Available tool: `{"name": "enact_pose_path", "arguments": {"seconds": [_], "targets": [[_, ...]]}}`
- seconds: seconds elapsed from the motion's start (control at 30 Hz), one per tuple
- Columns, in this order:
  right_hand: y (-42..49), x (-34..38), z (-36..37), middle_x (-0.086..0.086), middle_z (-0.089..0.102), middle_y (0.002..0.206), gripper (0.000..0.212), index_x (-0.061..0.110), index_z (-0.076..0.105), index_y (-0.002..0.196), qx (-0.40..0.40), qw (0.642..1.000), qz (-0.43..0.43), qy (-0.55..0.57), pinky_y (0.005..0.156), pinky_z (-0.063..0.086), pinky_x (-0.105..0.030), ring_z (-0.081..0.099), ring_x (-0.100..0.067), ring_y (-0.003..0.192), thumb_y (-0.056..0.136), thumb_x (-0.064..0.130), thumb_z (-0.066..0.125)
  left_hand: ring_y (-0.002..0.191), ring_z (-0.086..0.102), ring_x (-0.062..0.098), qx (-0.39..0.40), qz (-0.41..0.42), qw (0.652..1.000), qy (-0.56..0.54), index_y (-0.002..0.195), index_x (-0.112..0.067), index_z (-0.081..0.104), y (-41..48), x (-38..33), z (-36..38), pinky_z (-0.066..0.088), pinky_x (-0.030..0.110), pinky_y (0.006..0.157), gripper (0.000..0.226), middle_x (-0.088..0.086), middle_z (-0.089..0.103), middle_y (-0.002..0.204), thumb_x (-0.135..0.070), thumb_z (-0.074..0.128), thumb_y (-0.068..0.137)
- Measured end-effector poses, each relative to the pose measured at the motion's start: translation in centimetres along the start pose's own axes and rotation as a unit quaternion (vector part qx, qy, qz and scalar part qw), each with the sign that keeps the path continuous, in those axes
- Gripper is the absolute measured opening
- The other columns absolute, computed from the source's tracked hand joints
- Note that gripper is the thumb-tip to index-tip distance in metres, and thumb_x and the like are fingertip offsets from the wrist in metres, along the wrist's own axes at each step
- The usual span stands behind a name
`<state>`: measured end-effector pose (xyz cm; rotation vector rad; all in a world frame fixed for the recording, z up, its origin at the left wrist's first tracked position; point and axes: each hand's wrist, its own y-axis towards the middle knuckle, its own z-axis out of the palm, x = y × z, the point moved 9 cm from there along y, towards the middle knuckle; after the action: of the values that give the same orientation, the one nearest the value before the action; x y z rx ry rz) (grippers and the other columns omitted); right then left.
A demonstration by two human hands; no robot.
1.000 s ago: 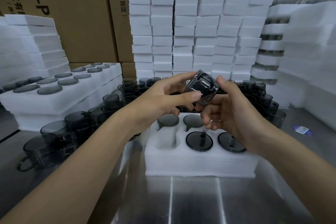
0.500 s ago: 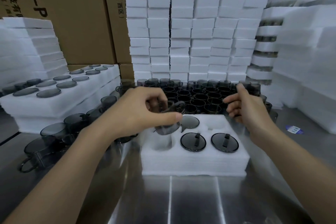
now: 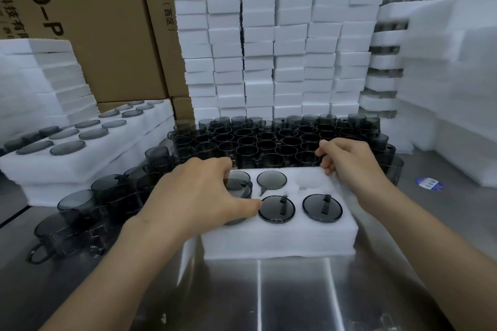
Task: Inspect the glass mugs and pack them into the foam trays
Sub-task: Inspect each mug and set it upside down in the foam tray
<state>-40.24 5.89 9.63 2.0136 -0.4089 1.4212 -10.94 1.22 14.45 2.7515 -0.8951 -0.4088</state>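
A white foam tray [image 3: 279, 239] lies on the metal table in front of me. Three of its slots hold smoky glass mugs: back middle [image 3: 271, 179], front middle [image 3: 277, 208] and front right [image 3: 322, 208]. My left hand [image 3: 199, 196] grips another glass mug [image 3: 239, 187] from above, low in the tray's left end. The back right slot [image 3: 309, 186] is empty. My right hand [image 3: 352, 166] is at the tray's back right corner, its curled fingers pinching the rim of a mug in the front row of the loose mug cluster [image 3: 269, 142].
More loose mugs [image 3: 88, 212] crowd the table on the left. Filled foam trays [image 3: 80, 153] are stacked at the left. Cardboard boxes [image 3: 88, 24] and tall foam stacks [image 3: 282, 43] wall in the back and right. A blue sticker [image 3: 429, 183] lies on the table.
Both hands held one mug up a second ago. My left hand has since carried it down into the tray, and my right hand let go and reached back to the loose mugs.
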Motion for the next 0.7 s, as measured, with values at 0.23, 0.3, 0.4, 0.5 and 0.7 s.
{"name": "enact_pose_path", "arguments": {"seconds": [0.23, 0.3, 0.4, 0.5, 0.7], "targets": [[0.1, 0.1, 0.1, 0.005, 0.070, 0.064, 0.031, 0.016, 0.077, 0.081, 0.004, 1.000, -0.009, -0.019, 0.061, 0.044, -0.020, 0.061, -0.002, 0.056, 0.105, 0.031, 0.063, 0.081, 0.057, 0.007, -0.001, -0.019, 0.995, 0.103, 0.092, -0.039, 0.052, -0.5, 0.0, -0.4, 0.041, 0.035, 0.065, 0.096, -0.017, 0.061, 0.083, -0.118, 0.014, 0.053], [0.0, 0.2, 0.2, 0.005, 0.069, 0.064, 0.031, 0.016, 0.077, 0.081, 0.003, 1.000, -0.010, -0.020, 0.062, 0.044, -0.021, 0.060, -0.002, 0.056, 0.105, 0.031, 0.063, 0.123, 0.051, 0.009, 0.012, 0.013, 0.997, 0.076, 0.135, -0.053, 0.047, -0.2, -0.6, -0.5, 0.046, 0.040, 0.092, 0.105, -0.024, 0.058, 0.126, -0.115, 0.008, 0.060], [-0.1, 0.4, 0.0, 0.004, 0.069, 0.063, 0.031, 0.015, 0.076, 0.081, -0.005, 1.000, -0.018, -0.023, 0.064, 0.046, -0.024, 0.060, -0.001, 0.056, 0.105, 0.029, 0.062, 0.161, 0.007, -0.001, 0.066, 0.081, 0.994, 0.022, 0.166, -0.055, 0.005, -0.5, -2.9, 1.3, 0.019, 0.043, 0.128, 0.111, -0.031, 0.012, 0.172, -0.110, 0.006, 0.070], [-0.1, 0.4, -0.2, 0.003, 0.070, 0.064, 0.031, 0.015, 0.076, 0.080, -0.011, 0.999, -0.026, -0.025, 0.070, 0.051, -0.029, 0.061, -0.003, 0.058, 0.105, 0.028, 0.062, 0.155, -0.011, -0.010, 0.122, 0.095, 0.988, 0.003, 0.167, -0.050, -0.006, -1.3, -3.4, 4.9, 0.002, 0.031, 0.129, 0.116, -0.031, -0.007, 0.171, -0.110, 0.008, 0.069], [-0.7, 0.5, 0.5, 0.002, 0.072, 0.069, 0.029, 0.021, 0.077, 0.079, -0.004, 0.997, -0.028, -0.073, 0.070, 0.049, -0.029, 0.060, -0.009, 0.068, 0.103, 0.031, 0.064, 0.153, -0.033, -0.006, 0.181, 0.121, 0.976, 0.031, 0.166, -0.038, -0.021, -1.5, -1.9, 7.7, -0.013, 0.039, 0.133, 0.125, -0.024, -0.032, 0.169, -0.112, 0.007, 0.068]]}}
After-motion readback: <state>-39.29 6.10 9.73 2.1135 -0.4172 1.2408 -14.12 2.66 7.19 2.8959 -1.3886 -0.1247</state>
